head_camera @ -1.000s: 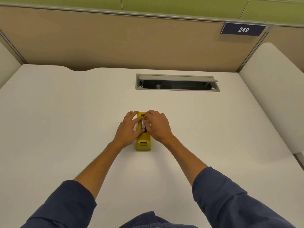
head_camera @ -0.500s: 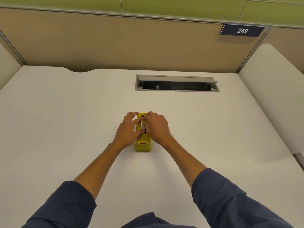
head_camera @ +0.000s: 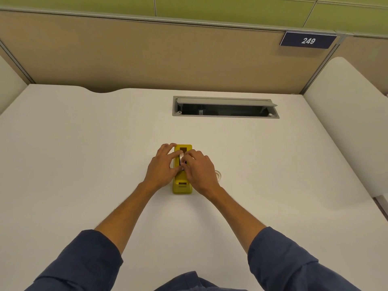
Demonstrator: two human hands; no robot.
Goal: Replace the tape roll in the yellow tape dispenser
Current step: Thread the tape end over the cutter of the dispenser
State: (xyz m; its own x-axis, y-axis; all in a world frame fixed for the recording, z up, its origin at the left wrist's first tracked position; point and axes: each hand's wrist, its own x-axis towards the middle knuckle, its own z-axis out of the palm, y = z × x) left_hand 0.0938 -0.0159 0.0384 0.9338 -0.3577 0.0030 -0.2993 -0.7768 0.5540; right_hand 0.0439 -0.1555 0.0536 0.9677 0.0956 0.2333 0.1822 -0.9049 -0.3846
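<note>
While both hands work over the dispenser (head_camera: pixel 182 185) mid-desk (head_camera: pixel 84 164), the right hand (head_camera: pixel 199 171) has slid forward, uncovering a loose ring (head_camera: pixel 218 175) just beside it. Left hand (head_camera: pixel 162 166) and right pinch the roll (head_camera: pixel 181 157) at the cradle; seating appears unfinished.

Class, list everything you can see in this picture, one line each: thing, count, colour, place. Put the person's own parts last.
Desk: one, white, fills the middle.
Tape dispenser: one, yellow, desk centre, between the hands.
Tape roll: one, pale, in the dispenser's slot, under the fingertips.
Second roll: one, clear, on the desk right of the right hand, partly hidden.
Cable hatch: one, grey, open, far side of desk.
Partition: one, tan, behind the desk.
Number sign: one, navy, reads 249, upper right.
Left hand: one, on the dispenser's left.
Right hand: one, on its right.
Sleeves: two, dark blue, bottom.
</note>
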